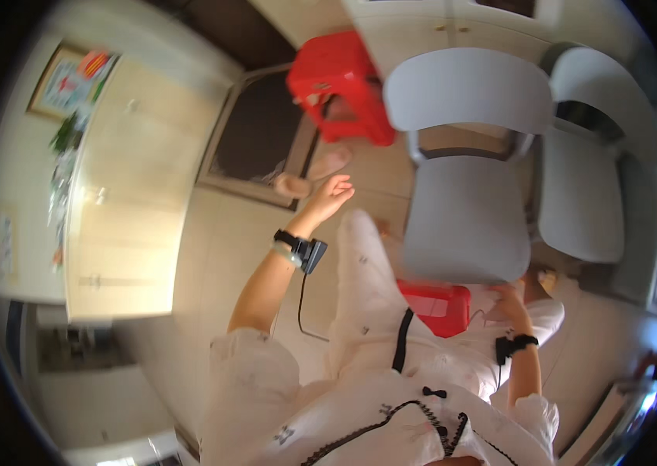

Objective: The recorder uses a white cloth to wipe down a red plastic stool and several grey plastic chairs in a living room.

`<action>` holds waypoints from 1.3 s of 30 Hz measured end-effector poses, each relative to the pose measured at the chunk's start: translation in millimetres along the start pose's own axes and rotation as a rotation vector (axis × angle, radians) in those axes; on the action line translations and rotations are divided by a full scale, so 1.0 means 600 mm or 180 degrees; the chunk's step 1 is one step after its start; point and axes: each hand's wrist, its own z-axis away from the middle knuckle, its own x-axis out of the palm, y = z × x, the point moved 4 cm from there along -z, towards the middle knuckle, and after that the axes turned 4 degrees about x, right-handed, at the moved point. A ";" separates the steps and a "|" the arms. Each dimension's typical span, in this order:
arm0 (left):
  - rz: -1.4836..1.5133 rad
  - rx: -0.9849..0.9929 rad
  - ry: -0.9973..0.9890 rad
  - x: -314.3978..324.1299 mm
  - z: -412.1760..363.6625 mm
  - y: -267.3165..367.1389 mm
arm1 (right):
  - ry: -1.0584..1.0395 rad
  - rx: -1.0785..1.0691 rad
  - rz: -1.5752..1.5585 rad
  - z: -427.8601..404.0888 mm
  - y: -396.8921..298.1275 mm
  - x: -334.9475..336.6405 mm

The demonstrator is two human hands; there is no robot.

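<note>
My left hand [331, 199] is raised above the floor to the left of my knee, fingers loosely curled with nothing between them. A black device is strapped to that wrist, with a cable hanging from it. At the front edge of a grey chair's seat [468, 221] is my right hand [506, 303], blurred; whether it grips anything cannot be told. Its wrist also carries a black strapped device. Between my legs, partly under the chair, shows a red plastic object [450, 309], perhaps a stool or basket.
A red plastic stool [334, 64] stands beyond my left hand, near a dark floor mat [258, 125] and a pair of slippers [293, 185]. A second grey chair [582, 192] is at the right. A pale cabinet [130, 204] stands at the left, a white cabinet [404, 43] at the back.
</note>
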 end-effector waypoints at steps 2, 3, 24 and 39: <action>0.0323 -0.1039 -0.0176 -0.024 0.065 0.002 | 0.0620 0.0465 -0.0629 0.023 0.013 -0.031; 0.0309 -0.1137 -0.0069 -0.036 0.108 -0.002 | 0.0488 0.0406 -0.0646 0.028 -0.009 -0.046; 0.1251 -0.4724 -0.0828 0.095 0.888 0.001 | -0.0155 0.1685 -0.3999 0.027 0.017 -0.034; 0.1078 -0.5503 -0.1200 0.065 0.719 0.000 | -0.0027 0.2612 -0.4569 0.049 0.015 -0.059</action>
